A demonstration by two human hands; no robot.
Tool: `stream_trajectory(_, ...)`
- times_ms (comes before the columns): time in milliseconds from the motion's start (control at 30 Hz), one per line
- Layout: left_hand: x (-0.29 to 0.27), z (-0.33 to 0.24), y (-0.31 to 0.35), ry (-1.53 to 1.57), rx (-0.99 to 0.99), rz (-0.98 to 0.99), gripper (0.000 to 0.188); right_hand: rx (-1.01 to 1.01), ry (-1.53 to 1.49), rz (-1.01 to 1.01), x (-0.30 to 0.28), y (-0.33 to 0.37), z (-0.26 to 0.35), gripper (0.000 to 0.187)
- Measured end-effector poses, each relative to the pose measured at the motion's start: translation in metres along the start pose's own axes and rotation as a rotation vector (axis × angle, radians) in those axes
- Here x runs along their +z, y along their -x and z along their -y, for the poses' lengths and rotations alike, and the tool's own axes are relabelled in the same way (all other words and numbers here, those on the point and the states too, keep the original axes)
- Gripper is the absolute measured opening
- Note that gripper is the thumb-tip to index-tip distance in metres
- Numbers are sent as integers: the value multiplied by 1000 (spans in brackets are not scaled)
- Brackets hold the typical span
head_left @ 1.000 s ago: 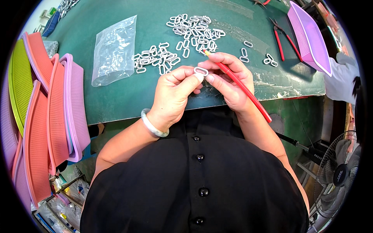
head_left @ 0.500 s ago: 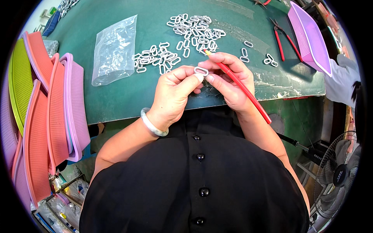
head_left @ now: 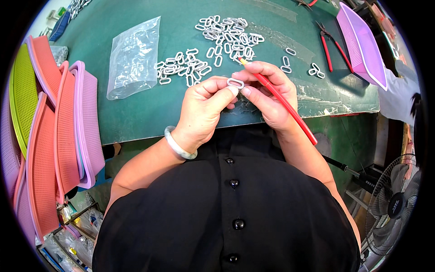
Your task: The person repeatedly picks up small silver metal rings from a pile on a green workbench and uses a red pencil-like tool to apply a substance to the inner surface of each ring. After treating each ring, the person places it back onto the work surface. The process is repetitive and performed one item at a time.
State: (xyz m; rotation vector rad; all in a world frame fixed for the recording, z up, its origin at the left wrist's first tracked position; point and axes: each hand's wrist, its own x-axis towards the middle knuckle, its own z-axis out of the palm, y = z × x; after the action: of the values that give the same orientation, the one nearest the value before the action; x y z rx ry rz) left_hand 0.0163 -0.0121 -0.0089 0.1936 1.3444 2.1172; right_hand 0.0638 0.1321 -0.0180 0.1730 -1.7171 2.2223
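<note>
Keeping a grey oval metal link (head_left: 235, 80) pinched in my left hand (head_left: 199, 111), slim red plastic pen (head_left: 285, 102) clasped in my right hand (head_left: 274, 100), I continue handling, grips unchanged.

Green worktable (head_left: 181, 31) sweeping from ten to two o'clock; top glossy, scuffed along front edge at two. Clear tape strips (head_left: 290, 43) stuck down at one. Green floor (head_left: 351, 140), shaded, at three. Dark standing fan (head_left: 396, 206) at four. Crowded dark-framed shelf (head_left: 81, 215) at eight. Light bright.
</note>
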Motion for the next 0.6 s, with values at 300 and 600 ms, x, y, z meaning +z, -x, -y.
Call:
stream_trajectory(300, 0, 2, 1, -30, 35, 12, 9, 2, -3, 4, -1, 0, -1, 32)
stream_trajectory(600, 1, 3, 2, -38, 42, 24, 9, 2, 1, 25, -1, 0, 0, 34)
